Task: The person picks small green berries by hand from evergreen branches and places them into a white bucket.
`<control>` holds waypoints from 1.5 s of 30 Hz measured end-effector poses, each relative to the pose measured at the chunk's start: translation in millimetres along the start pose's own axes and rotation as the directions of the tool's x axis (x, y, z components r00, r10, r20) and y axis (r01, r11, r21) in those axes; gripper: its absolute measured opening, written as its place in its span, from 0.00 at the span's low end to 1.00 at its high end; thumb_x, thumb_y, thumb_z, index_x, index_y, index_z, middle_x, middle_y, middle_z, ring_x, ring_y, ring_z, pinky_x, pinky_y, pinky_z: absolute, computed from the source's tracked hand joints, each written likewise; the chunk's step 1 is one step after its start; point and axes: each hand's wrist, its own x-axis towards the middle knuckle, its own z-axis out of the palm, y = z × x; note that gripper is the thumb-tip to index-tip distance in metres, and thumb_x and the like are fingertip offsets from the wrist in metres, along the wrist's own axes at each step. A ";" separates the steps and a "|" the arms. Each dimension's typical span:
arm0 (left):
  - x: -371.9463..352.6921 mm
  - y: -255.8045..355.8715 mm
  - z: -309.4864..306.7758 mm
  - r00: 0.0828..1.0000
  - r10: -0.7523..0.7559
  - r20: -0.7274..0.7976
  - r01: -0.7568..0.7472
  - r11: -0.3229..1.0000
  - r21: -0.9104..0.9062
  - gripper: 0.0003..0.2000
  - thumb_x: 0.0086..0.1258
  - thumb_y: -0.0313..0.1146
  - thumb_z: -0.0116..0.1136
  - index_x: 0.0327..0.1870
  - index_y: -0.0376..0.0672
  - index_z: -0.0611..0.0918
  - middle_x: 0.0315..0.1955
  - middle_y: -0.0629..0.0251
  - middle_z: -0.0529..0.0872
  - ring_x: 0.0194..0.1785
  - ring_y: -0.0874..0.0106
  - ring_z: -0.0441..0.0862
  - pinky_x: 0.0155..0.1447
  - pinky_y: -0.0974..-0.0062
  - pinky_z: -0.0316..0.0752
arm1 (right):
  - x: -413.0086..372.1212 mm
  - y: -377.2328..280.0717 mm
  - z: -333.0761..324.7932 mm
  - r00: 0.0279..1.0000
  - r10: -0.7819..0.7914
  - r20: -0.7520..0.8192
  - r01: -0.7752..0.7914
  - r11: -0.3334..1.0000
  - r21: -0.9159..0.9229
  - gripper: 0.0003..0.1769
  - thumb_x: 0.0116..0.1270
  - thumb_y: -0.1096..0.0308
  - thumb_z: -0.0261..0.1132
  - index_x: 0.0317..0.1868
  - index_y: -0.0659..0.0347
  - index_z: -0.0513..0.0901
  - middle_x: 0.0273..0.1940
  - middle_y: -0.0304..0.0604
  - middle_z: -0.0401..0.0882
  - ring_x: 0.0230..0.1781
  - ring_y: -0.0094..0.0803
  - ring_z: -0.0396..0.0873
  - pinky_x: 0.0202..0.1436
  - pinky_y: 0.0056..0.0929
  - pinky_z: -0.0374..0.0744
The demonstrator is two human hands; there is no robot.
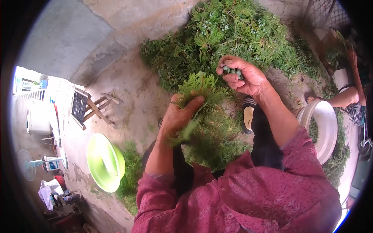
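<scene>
My left hand (182, 112) is closed round a leafy green sprig (200, 86), the thumb pressed on top and the fronds spreading to the right. Up and to the right of it, my right hand (243, 77) is curled, palm up, with several small green-blue berries (232, 71) in its fingers. The two hands are apart. Below the left hand, between the legs, lie more loose green branches (217, 136). Beyond both hands a large heap of berry-bearing branches (241, 31) rests on the floor.
A white bucket (328, 130) with green berries inside stands at the right, near another person's arm (344, 98). At the left are a lime-green basin (120, 161), a small folding stool (91, 106) and a fan (29, 165). Cut greenery (130, 174) lies beside the basin.
</scene>
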 end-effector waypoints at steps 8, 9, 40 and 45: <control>10.7 -21.0 -15.9 0.988 -0.032 0.151 -0.018 0.946 0.322 0.08 0.64 0.34 0.55 0.38 0.40 0.80 0.20 0.77 0.76 0.22 0.85 0.69 0.24 0.84 0.64 | -6.1 6.7 21.6 0.987 0.126 -0.098 -0.157 0.882 -0.444 0.18 0.60 0.54 0.63 0.42 0.58 0.76 0.27 0.34 0.71 0.18 0.16 0.68 0.11 0.09 0.57; 10.6 -22.1 -15.8 0.986 -0.057 0.154 0.010 0.958 0.286 0.08 0.64 0.34 0.54 0.38 0.39 0.80 0.21 0.78 0.77 0.22 0.86 0.69 0.24 0.85 0.64 | -6.4 8.8 21.5 0.987 0.126 -0.100 -0.157 0.885 -0.439 0.18 0.60 0.54 0.63 0.42 0.58 0.76 0.27 0.34 0.71 0.18 0.16 0.68 0.11 0.09 0.57; 12.7 -58.4 -48.0 0.970 0.216 -0.114 -0.236 0.708 -0.666 0.08 0.66 0.40 0.46 0.36 0.49 0.75 0.18 0.71 0.70 0.21 0.76 0.67 0.36 0.74 0.65 | -98.0 -47.8 -47.1 0.924 -0.368 -0.107 0.381 0.854 0.355 0.05 0.56 0.75 0.59 0.31 0.65 0.71 0.25 0.39 0.68 0.16 0.15 0.63 0.11 0.10 0.58; -13.0 -54.9 -61.4 0.989 0.138 -0.049 -0.133 0.706 -0.695 0.11 0.65 0.43 0.44 0.27 0.47 0.71 0.15 0.74 0.67 0.19 0.77 0.65 0.29 0.76 0.62 | -267.9 -77.3 -127.6 0.552 -0.697 -0.457 0.731 0.669 -0.136 0.12 0.60 0.72 0.59 0.43 0.66 0.71 0.33 0.42 0.69 0.22 0.18 0.62 0.17 0.11 0.60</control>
